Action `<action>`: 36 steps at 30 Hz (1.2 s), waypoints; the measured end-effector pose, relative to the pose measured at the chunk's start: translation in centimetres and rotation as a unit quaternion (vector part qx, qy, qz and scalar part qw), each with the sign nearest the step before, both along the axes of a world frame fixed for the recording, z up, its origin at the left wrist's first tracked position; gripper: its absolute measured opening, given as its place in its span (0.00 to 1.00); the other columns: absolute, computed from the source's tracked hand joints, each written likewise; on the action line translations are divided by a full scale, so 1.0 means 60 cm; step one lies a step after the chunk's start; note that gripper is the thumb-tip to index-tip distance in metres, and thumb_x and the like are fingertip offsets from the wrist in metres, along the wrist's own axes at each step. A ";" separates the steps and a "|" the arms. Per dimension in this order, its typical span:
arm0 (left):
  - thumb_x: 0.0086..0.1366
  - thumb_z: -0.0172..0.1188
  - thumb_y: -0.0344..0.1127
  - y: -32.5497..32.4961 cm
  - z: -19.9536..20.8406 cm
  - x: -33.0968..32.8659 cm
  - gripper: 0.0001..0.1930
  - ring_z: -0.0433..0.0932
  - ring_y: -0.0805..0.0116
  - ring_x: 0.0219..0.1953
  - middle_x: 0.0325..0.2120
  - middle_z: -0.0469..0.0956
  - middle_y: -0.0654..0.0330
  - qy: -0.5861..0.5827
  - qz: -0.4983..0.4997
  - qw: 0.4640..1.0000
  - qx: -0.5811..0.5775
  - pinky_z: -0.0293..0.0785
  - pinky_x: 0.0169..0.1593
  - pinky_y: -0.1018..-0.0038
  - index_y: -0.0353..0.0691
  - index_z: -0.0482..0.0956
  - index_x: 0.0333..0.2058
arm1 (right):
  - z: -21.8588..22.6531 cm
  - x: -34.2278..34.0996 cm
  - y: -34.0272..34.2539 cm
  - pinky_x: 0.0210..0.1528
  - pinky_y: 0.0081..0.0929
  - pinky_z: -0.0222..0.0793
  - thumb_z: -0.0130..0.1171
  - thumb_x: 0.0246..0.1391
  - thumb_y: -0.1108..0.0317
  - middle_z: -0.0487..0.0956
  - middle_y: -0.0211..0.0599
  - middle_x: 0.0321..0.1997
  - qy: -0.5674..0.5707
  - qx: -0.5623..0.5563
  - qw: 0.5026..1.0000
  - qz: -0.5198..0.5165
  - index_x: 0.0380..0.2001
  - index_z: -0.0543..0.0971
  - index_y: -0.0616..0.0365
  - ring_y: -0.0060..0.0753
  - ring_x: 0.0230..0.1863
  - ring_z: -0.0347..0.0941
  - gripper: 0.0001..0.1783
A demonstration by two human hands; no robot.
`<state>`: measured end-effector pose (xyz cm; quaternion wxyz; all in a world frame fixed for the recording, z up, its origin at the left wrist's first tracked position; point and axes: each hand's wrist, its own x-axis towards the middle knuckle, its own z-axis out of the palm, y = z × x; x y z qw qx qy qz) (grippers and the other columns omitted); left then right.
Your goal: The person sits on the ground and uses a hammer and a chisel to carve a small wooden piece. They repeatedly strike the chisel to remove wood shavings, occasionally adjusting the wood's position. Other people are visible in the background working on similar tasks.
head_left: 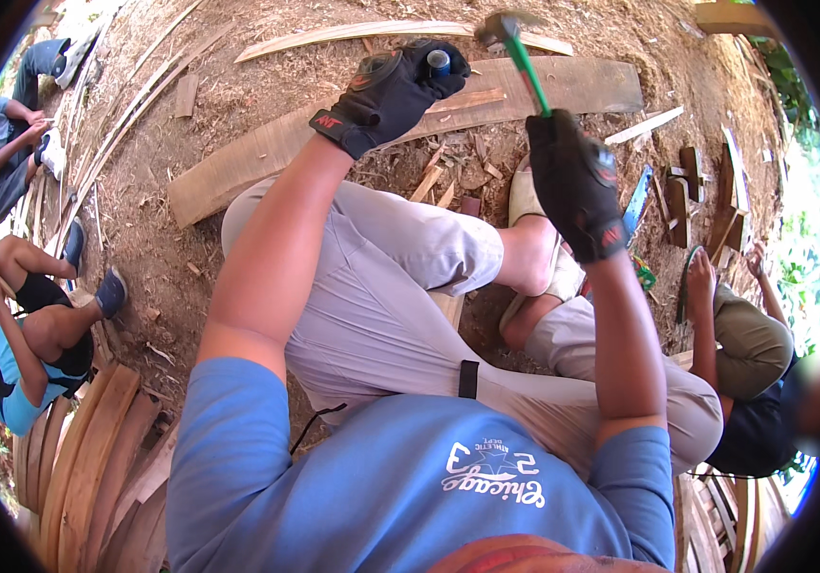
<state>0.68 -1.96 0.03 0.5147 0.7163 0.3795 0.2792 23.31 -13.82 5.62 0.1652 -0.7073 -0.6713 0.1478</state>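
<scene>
Both my hands wear black gloves. My left hand (400,91) is closed round a tool with a blue, round-ended handle (439,63); the rest of that tool is hidden by the glove. It is held over a long wooden plank (267,158) lying across the ground before me. In my right hand (577,181) is a hammer (525,74), gripped by its green handle. The hammer's metal head is raised to the far side, slightly blurred, to the right of the blue handle and apart from it. A light wood strip (472,99) lies on the plank.
Wood chips and scraps (434,177) litter the ground by my feet. A blue saw blade (636,201) lies right of my right hand, near wooden blocks (679,205). Stacked curved boards (76,458) stand at lower left. Other people sit at left and right.
</scene>
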 end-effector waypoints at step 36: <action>0.77 0.54 0.34 0.013 -0.029 -0.024 0.10 0.83 0.70 0.46 0.42 0.84 0.59 0.054 0.028 0.993 0.100 0.81 0.52 0.70 0.39 0.77 0.51 | -0.120 0.067 -0.032 0.41 0.52 0.75 0.52 0.63 0.60 0.82 0.59 0.36 -0.049 -0.219 0.974 0.037 0.35 0.81 0.62 0.63 0.41 0.80 0.16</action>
